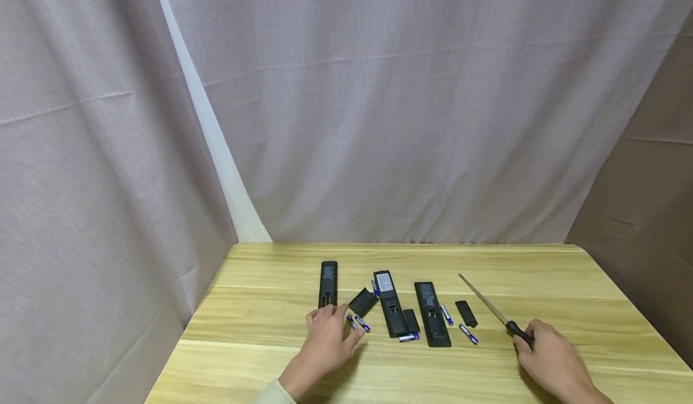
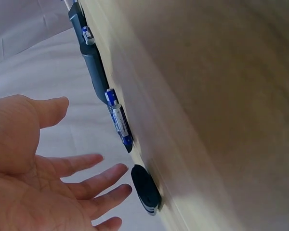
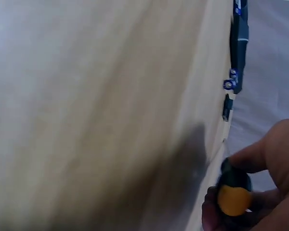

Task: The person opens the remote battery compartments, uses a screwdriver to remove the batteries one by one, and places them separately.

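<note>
Three black remotes lie face down in a row on the wooden table (image 1: 271, 356): left remote (image 1: 328, 284), middle remote (image 1: 391, 303), right remote (image 1: 432, 314). Loose battery covers (image 1: 362, 302) and small blue-and-silver batteries (image 1: 358, 323) lie between them. My left hand (image 1: 327, 332) sits at the near end of the left remote, palm down, holding nothing. In the left wrist view its fingers (image 2: 86, 192) are straight, beside a battery (image 2: 119, 122). My right hand (image 1: 547, 356) grips the black handle of a long screwdriver (image 1: 484, 300); the handle (image 3: 233, 192) has an orange end cap.
A grey cloth backdrop (image 1: 379, 121) hangs close behind the table's far edge, with brown cloth (image 1: 649, 211) at the right. More batteries (image 1: 468, 333) and another cover (image 1: 466, 313) lie right of the right remote, near the screwdriver shaft.
</note>
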{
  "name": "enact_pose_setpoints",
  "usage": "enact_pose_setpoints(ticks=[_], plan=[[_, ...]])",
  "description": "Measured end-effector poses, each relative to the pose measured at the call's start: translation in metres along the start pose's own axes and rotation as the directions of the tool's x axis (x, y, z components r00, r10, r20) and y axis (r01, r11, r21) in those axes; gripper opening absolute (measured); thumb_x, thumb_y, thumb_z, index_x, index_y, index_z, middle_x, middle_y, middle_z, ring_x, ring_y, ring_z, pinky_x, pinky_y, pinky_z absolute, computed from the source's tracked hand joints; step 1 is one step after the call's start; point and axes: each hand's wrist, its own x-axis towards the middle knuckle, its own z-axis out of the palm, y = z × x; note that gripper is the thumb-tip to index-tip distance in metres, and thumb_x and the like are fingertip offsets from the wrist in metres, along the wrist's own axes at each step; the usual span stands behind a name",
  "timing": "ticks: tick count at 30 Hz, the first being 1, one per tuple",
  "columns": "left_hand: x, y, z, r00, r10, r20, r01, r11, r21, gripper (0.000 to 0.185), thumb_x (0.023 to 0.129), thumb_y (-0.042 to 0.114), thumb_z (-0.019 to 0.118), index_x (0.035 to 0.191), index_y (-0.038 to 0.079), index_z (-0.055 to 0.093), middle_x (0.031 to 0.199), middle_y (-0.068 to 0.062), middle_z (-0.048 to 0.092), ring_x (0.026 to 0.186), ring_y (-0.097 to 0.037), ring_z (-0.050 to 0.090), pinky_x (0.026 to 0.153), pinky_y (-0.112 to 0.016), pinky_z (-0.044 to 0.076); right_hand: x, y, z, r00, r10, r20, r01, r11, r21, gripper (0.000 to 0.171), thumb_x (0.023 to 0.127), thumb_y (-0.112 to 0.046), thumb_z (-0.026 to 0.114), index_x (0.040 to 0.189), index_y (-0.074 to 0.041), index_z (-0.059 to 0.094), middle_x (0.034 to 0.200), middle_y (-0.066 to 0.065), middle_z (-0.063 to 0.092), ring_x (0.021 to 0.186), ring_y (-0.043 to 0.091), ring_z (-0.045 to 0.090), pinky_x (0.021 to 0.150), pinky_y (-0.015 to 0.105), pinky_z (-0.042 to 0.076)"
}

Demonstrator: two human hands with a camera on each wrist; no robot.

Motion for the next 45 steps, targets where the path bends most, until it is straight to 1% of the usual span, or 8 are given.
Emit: enact_pose_setpoints(ticks=[4, 7, 15, 22, 28, 34, 38, 45], plan=[[-0.001, 0.001, 0.001, 1.0, -0.02, 0.011, 0.02, 1.0, -0.007, 0.072, 0.098, 0.041, 0.077, 0.148, -0.006, 0.054, 0.139, -0.031, 0.064, 0.134, -0.049, 0.057, 0.116, -0.07, 0.036, 0.002, 0.002, 0.002, 0.998, -0.052, 0.022, 0.053, 0.997, -0.052, 0.023, 0.097, -0.022, 0.069, 0.083, -0.007, 0.058, 0.07, 0.001, 0.054, 0.063, 0.019, 0.047, 0.054, 0.031, 0.035], [-0.002, 0.003, 0.002, 1.0, -0.01, 0.021, 0.01, 1.0, -0.007, 0.073, 0.099, 0.041, 0.076, 0.149, -0.007, 0.052, 0.138, -0.031, 0.063, 0.134, -0.05, 0.056, 0.115, -0.069, 0.036, 0.005, 0.001, 0.003, 0.996, -0.078, 0.042, 0.081, 0.994, -0.072, 0.027, 0.096, -0.024, 0.071, 0.078, -0.011, 0.056, 0.066, 0.0, 0.05, 0.062, 0.018, 0.046, 0.055, 0.029, 0.034], [-0.002, 0.01, -0.003, 0.999, -0.004, 0.036, 0.004, 1.0, 0.006, 0.072, 0.1, 0.045, 0.073, 0.148, -0.005, 0.055, 0.14, -0.028, 0.063, 0.137, -0.048, 0.054, 0.116, -0.068, 0.037, 0.014, -0.004, 0.001, 0.984, -0.171, 0.046, 0.175, 0.974, -0.144, 0.03, 0.097, -0.023, 0.069, 0.074, -0.015, 0.051, 0.062, -0.001, 0.041, 0.06, 0.017, 0.041, 0.055, 0.03, 0.03], [-0.001, 0.013, -0.007, 0.998, -0.015, 0.054, 0.015, 1.0, -0.009, 0.072, 0.101, 0.048, 0.071, 0.149, -0.003, 0.056, 0.143, -0.028, 0.062, 0.139, -0.049, 0.052, 0.118, -0.067, 0.035, 0.026, -0.002, 0.0, 0.984, -0.155, 0.091, 0.164, 0.982, -0.099, 0.034, 0.096, -0.026, 0.068, 0.069, -0.016, 0.051, 0.059, -0.003, 0.045, 0.055, 0.016, 0.047, 0.051, 0.026, 0.033], [-0.002, 0.012, -0.009, 0.998, -0.027, 0.049, 0.027, 1.0, -0.01, 0.073, 0.1, 0.047, 0.072, 0.149, -0.004, 0.054, 0.143, -0.029, 0.061, 0.139, -0.051, 0.052, 0.12, -0.069, 0.034, 0.032, 0.0, -0.001, 0.983, -0.151, 0.103, 0.162, 0.981, -0.106, 0.032, 0.094, -0.028, 0.069, 0.069, -0.016, 0.053, 0.061, -0.001, 0.045, 0.058, 0.017, 0.048, 0.053, 0.027, 0.035], [-0.005, 0.007, -0.008, 0.999, -0.018, 0.047, 0.017, 1.0, 0.024, 0.071, 0.1, 0.046, 0.073, 0.147, -0.005, 0.056, 0.141, -0.03, 0.062, 0.137, -0.049, 0.054, 0.118, -0.066, 0.035, 0.035, 0.002, -0.003, 0.984, -0.133, 0.115, 0.145, 0.983, -0.108, 0.03, 0.097, -0.028, 0.066, 0.071, -0.015, 0.057, 0.062, -0.001, 0.051, 0.059, 0.017, 0.05, 0.054, 0.028, 0.037], [-0.007, 0.006, -0.007, 0.999, -0.004, 0.05, 0.002, 0.999, 0.047, 0.071, 0.1, 0.046, 0.073, 0.147, -0.004, 0.056, 0.14, -0.03, 0.063, 0.136, -0.048, 0.055, 0.116, -0.065, 0.037, 0.039, 0.008, -0.009, 0.985, -0.118, 0.123, 0.131, 0.986, -0.102, 0.03, 0.098, -0.029, 0.065, 0.073, -0.015, 0.058, 0.065, -0.001, 0.052, 0.061, 0.017, 0.049, 0.055, 0.029, 0.037], [-0.008, 0.009, -0.012, 0.999, -0.004, 0.054, 0.002, 1.0, 0.03, 0.072, 0.099, 0.046, 0.073, 0.148, -0.004, 0.055, 0.142, -0.03, 0.062, 0.137, -0.048, 0.054, 0.117, -0.065, 0.036, 0.051, 0.027, -0.018, 0.987, -0.109, 0.119, 0.119, 0.99, -0.078, 0.032, 0.099, -0.031, 0.061, 0.073, -0.016, 0.052, 0.066, -0.001, 0.05, 0.062, 0.017, 0.049, 0.056, 0.029, 0.035]])
